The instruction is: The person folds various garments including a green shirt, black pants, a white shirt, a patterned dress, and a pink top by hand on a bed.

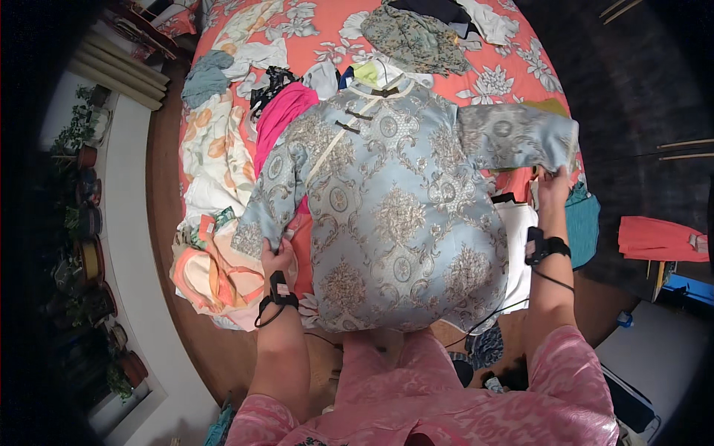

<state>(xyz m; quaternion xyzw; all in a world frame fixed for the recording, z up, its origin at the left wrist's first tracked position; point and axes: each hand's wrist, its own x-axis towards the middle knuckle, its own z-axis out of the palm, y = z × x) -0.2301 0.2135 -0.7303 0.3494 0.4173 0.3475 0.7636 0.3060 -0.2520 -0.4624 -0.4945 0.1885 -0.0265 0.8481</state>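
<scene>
A light blue brocade jacket (401, 201) with silvery floral medallions, a pale slanted edging and dark knotted fastenings lies spread over the near part of the bed, its collar pointing away from me. My left hand (277, 256) pinches the cuff of its left-side sleeve, which slopes down toward me. With my right hand (552, 189) I grip the cuff of the other sleeve, stretched out to the right. Both hands are closed on the fabric. Dark straps with small devices circle my wrists. The jacket's lower hem reaches the bed's near edge.
Clothes lie around the jacket on the coral floral bedspread (327, 33): a bright pink garment (286, 115), a patterned green one (416, 41), peach bras (216, 275) and a teal cloth (584, 223). Potted plants (89, 201) line the left side. Dark cabinets (632, 97) stand at right.
</scene>
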